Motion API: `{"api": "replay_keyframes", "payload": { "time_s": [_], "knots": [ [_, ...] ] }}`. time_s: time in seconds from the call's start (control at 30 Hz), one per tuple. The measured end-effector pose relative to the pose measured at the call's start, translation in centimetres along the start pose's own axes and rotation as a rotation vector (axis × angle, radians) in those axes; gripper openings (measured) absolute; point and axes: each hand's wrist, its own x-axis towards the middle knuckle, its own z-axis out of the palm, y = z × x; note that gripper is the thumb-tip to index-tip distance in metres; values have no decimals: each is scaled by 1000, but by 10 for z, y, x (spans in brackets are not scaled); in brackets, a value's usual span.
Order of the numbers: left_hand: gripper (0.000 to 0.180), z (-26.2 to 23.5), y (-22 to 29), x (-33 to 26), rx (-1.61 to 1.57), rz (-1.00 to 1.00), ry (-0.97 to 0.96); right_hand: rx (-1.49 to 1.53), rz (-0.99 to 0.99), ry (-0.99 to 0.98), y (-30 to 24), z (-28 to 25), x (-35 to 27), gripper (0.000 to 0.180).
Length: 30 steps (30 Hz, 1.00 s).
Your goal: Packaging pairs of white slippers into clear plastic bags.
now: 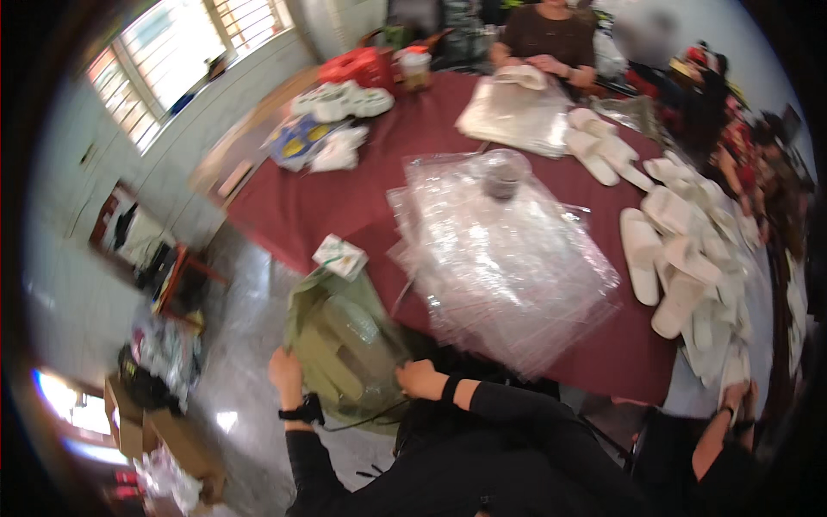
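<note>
An olive-green bag [379, 412] hangs between my two hands beside the near left edge of the table. A clear plastic-covered piece [351, 332] shows on or in it; I cannot tell which. My left hand [286, 375] is closed on the bag's left edge, with a black device strapped at the wrist. On the opposite edge, my right hand [419, 379] grips the bag with bent fingers, a black band at its wrist. A small white-and-green card or packet [340, 257] lies at the bag's upper end.
Clear plastic bags [508, 267] cover the middle of the maroon-clothed table [319, 211], a round clear container [501, 175] on top. White slippers [680, 250] pile at right, near a co-worker's hands [736, 401]. Another person [549, 43] stands opposite. Cardboard boxes [177, 439] lie lower left.
</note>
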Motion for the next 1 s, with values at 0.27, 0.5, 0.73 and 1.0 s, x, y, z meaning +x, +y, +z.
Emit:
{"api": "replay_keyframes", "payload": {
  "time_s": [0.27, 0.5, 0.73, 1.0],
  "knots": [
    [33, -53, 164, -13, -329, 324, 176, 235, -25, 462, 14, -65, -52, 46],
    [21, -18, 276, -73, -720, 976, -219, 355, 258, 812, 64, -65, -135, 40],
    [51, 15, 342, -134, -552, 1503, -362, 398, 684, 1008, 99, -25, -267, 33],
    [52, 62, 328, -133, -293, 1474, -434, 291, 904, 1216, 147, -55, -348, 41]
  ]
}}
